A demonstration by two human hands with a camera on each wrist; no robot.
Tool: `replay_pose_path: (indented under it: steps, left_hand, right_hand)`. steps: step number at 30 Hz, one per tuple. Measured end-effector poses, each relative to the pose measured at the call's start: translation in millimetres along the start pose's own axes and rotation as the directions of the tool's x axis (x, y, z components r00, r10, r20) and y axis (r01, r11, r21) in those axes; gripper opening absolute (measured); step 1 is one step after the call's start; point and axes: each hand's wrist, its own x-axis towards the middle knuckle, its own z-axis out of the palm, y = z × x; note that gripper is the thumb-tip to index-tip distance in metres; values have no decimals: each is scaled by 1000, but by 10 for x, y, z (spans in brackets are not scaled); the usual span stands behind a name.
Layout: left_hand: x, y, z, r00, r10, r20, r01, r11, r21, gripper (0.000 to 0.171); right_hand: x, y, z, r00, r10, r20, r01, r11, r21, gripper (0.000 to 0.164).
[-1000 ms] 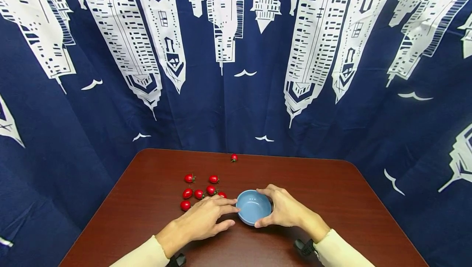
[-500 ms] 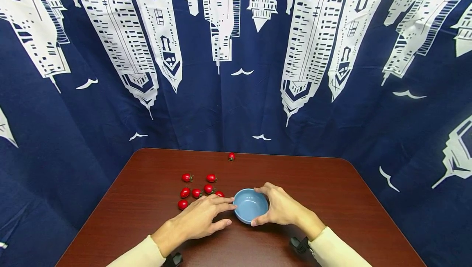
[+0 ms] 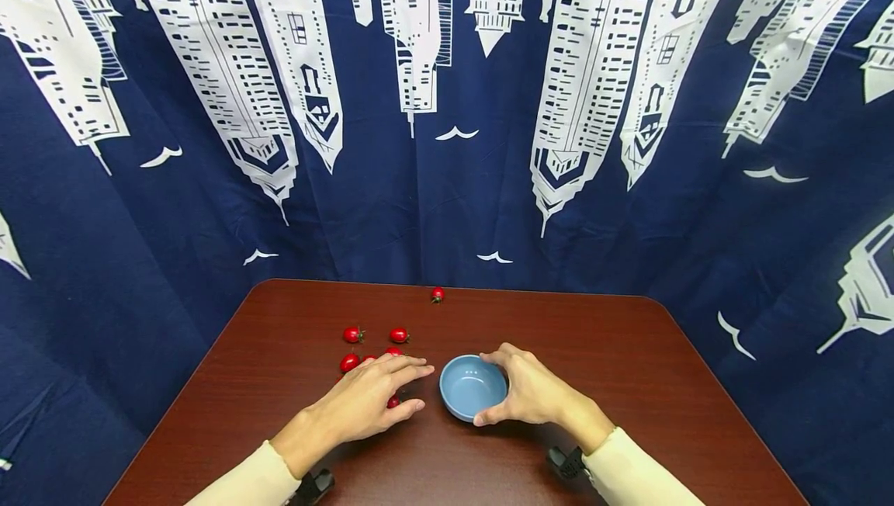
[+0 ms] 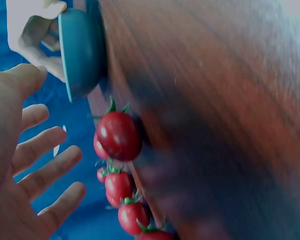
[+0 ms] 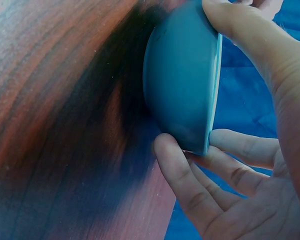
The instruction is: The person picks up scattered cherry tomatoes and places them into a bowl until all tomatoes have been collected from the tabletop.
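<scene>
A small blue bowl (image 3: 472, 387) stands upright on the table, and nothing shows inside it. My right hand (image 3: 534, 389) grips its right side, thumb at the near rim and fingers at the far rim; the right wrist view shows fingers curled about the bowl's wall (image 5: 182, 75). Left of the bowl, apart from it, my left hand (image 3: 365, 399) hovers over cherry tomatoes with its fingers spread and holds nothing. One tomato (image 3: 393, 402) shows between its thumb and forefinger. In the left wrist view a cherry tomato (image 4: 119, 136) with a green stem lies near the fingers.
Several cherry tomatoes lie left of the bowl, among them one tomato (image 3: 353, 334) beyond the left hand and another tomato (image 3: 400, 335) beside it. A lone tomato (image 3: 438, 294) sits at the far edge of the brown table (image 3: 594, 335). A blue patterned cloth (image 3: 447, 203) hangs behind.
My left hand has drawn away leftward from the bowl's rim and now covers some tomatoes. The right hand keeps its grip on the bowl, which stays in place.
</scene>
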Motion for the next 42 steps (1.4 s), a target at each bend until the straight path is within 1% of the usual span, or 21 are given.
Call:
replay_pose_path:
  steps: [3,7,10,13,16,20,23,26,32,37,39,42]
  left_hand:
    - [3,-86,-39,999,-28,-42,30,999,38,50]
    - [13,-277,-109,993,-73,-92,80,994,73,52]
    - [4,-449,-173,984,-140,-112,147,987,65,53]
    - [-3,-628,-240,970,-204,-130,212,976,50,52]
    - [-4,-801,-301,952,-268,-149,274,962,22,51]
    - [-11,-1003,-360,924,-360,-130,358,933,-40,51]
    - [-24,-1126,-368,908,-406,-108,400,914,-68,52]
    - [-30,-1221,-361,898,-431,-88,423,901,-97,54]
    - [19,-1357,-345,887,-460,-30,449,878,-166,56]
    - [72,-1407,-328,894,-447,16,441,875,-199,54]
    - [86,-1419,-315,898,-439,24,434,877,-205,52]
    - [102,-1420,-293,900,-436,30,432,877,-211,47]
  right_hand:
    - [1,4,-1,1000,-4,1,4,1000,-7,107]
    - [1,4,-4,1000,-8,6,8,1000,-3,107]
    - [0,-4,-7,1000,-8,8,7,1000,10,107]
    - [-4,-15,-2,1000,6,13,-6,1000,12,107]
    - [-5,-16,6,1000,14,16,-14,1000,11,107]
    - [-1,-13,3,1000,-2,7,2,1000,17,107]
    - [-2,-10,-2,1000,-7,3,7,1000,21,107]
    - [-8,-2,-2,1000,2,7,-2,1000,19,107]
    - [-14,7,6,1000,12,2,-12,1000,4,107]
    - [3,9,6,1000,25,2,-25,1000,-4,106]
    - [4,6,-1,1000,25,0,-25,1000,-8,106]
    - [3,5,-7,1000,18,-1,-18,1000,-15,107]
